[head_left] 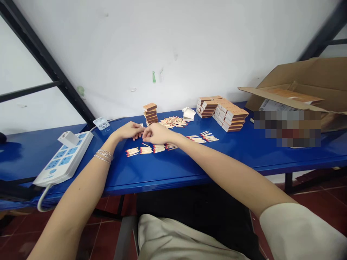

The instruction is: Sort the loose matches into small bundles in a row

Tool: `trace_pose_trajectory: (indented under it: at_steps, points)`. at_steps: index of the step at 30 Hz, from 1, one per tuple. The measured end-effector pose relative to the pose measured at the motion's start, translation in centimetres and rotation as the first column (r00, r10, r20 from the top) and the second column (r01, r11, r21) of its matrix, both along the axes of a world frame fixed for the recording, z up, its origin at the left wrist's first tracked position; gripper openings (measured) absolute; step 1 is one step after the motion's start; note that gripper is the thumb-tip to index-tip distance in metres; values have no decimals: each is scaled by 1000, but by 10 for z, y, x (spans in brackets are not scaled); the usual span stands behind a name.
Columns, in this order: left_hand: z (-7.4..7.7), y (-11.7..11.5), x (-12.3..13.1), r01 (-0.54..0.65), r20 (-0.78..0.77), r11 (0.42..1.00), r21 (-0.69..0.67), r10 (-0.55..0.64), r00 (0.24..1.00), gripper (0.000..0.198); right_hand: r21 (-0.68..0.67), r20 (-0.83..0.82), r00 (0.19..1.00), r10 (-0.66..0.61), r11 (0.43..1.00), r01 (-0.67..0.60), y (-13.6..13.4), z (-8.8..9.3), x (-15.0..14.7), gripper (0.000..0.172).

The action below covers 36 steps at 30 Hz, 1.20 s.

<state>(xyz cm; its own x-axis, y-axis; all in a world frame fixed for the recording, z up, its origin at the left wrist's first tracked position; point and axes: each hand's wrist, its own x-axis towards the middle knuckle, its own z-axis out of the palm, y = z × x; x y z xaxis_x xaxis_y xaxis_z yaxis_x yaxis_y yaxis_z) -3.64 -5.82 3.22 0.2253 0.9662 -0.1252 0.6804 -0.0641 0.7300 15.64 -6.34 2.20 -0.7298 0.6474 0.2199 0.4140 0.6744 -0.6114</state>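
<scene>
My left hand (130, 130) and my right hand (159, 133) meet over the blue table, their fingers curled and almost touching. Whatever they hold is too small or hidden to make out; a small pale edge shows just behind the fingertips. In front of them lie small bundles of red-tipped matches (145, 150) in a row, partly covered by my right wrist. More bundles (208, 136) continue the row to the right of that arm. A loose heap of matches (175, 121) is behind my right hand. Beside the heap rises a short stack of matchboxes (150, 112).
White matchbox trays (188, 113) sit right of the heap, near a large block of stacked matchboxes (230, 113). An open cardboard carton (298, 83) stands far right, with a blurred patch before it. On the left lies a power strip (65, 157) with a plugged-in adapter.
</scene>
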Motion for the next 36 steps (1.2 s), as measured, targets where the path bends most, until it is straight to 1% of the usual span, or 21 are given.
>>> trace_pose_trajectory:
  at_steps: [1,2,3,4,5,6,7,9,12,15,18,23,27,29,32,34,36]
  points:
    - [-1,1,-1,-5,7,1000,-3,5,1000,32,26,-24,998,-49,998,50,9,0,7,18]
    - [-2,1,-1,-11,14,1000,-6,11,1000,33,84,-33,990,-140,986,143,19,0,15,19]
    - [-2,2,-2,-18,20,1000,-10,18,1000,33,152,-22,969,-245,957,246,28,-1,24,19]
    - [-3,3,-2,-23,24,1000,-16,24,999,33,216,-9,940,-342,917,335,38,-1,34,20]
    - [-4,3,-2,-27,26,999,-20,28,999,34,255,21,920,-390,892,373,45,-2,42,22]
    - [-4,4,-2,-28,25,999,-23,29,999,35,275,33,910,-413,879,389,52,-3,49,24]
    - [-4,4,-2,-27,22,999,-23,27,999,35,282,54,908,-415,879,385,56,-4,54,24]
    - [-3,3,-2,-27,8,999,-18,27,1000,37,277,91,915,-393,893,356,59,-6,58,23]
    - [0,1,-2,17,-34,1000,-2,-17,999,35,296,115,925,-363,901,317,56,-9,50,24]
    - [3,-1,-2,131,-112,991,-20,-132,985,32,367,127,926,-356,884,290,50,-12,39,31]
    - [7,-3,-1,214,-188,976,-34,-216,958,40,435,170,915,-365,861,262,47,-15,33,31]
    - [13,-8,3,278,-249,960,-13,-272,929,44,494,156,910,-385,828,266,45,-16,32,27]
    - [17,-12,6,291,-253,957,-17,-286,924,42,493,112,916,-386,821,286,44,-13,32,25]
    - [18,-12,6,277,-234,960,-38,-278,932,37,464,83,926,-369,837,291,40,-11,30,23]
    - [13,-8,1,237,-155,969,-68,-245,957,28,385,18,956,-292,885,263,28,-6,20,21]
    - [6,-3,-5,176,-68,983,-56,-179,981,23,320,-37,979,-200,926,201,16,-3,8,19]
    - [0,1,-10,118,1,993,-30,-118,993,20,245,-55,995,-84,965,95,3,-1,-8,18]
